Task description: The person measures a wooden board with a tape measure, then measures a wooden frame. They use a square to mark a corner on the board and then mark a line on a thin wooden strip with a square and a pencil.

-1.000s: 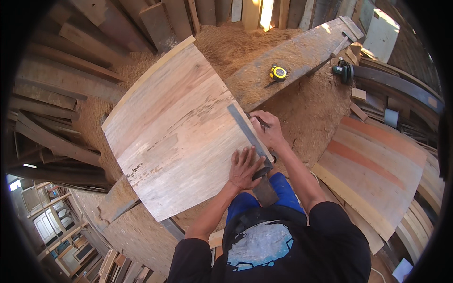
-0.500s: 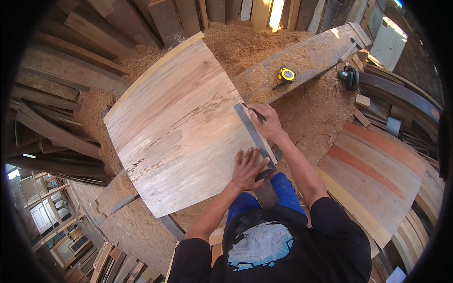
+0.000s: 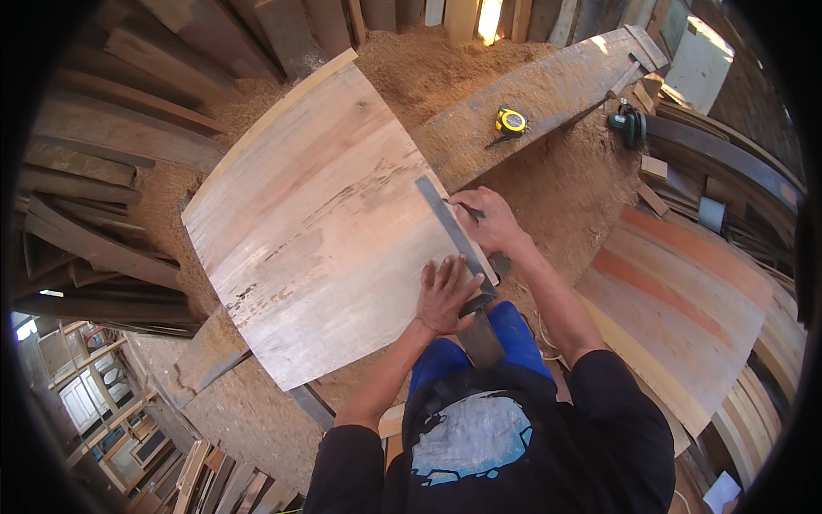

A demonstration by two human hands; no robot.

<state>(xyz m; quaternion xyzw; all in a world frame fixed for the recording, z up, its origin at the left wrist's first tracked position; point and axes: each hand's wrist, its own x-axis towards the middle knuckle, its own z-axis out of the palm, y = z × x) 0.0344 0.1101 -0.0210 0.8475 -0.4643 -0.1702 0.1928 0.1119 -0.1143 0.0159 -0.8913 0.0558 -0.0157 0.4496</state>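
Note:
A wide pale wooden panel [image 3: 317,223] lies in front of me, its boards running crosswise. Along its right edge rests a dark grey carpenter's square [image 3: 454,224], its thicker stock at the near end. My left hand [image 3: 444,295] lies flat on the panel with fingers spread, the thumb side pressing against the near end of the square. A slim dark pencil [image 3: 469,209] is pinched in my right hand [image 3: 492,224], its tip at the blade's outer side near the far end. The exact tip and any line under it are too small to make out.
A yellow tape measure [image 3: 511,122] and a hammer [image 3: 628,77] lie on a sawdust-covered plank [image 3: 479,107] beyond the panel. A green power tool [image 3: 628,124] is at the far right. Another striped panel [image 3: 676,300] lies right. Boards [image 3: 128,120] lean at the left.
My right hand has slid a short way toward me along the square with the pencil. The left hand stays on the panel and square. The whole view has shifted slightly.

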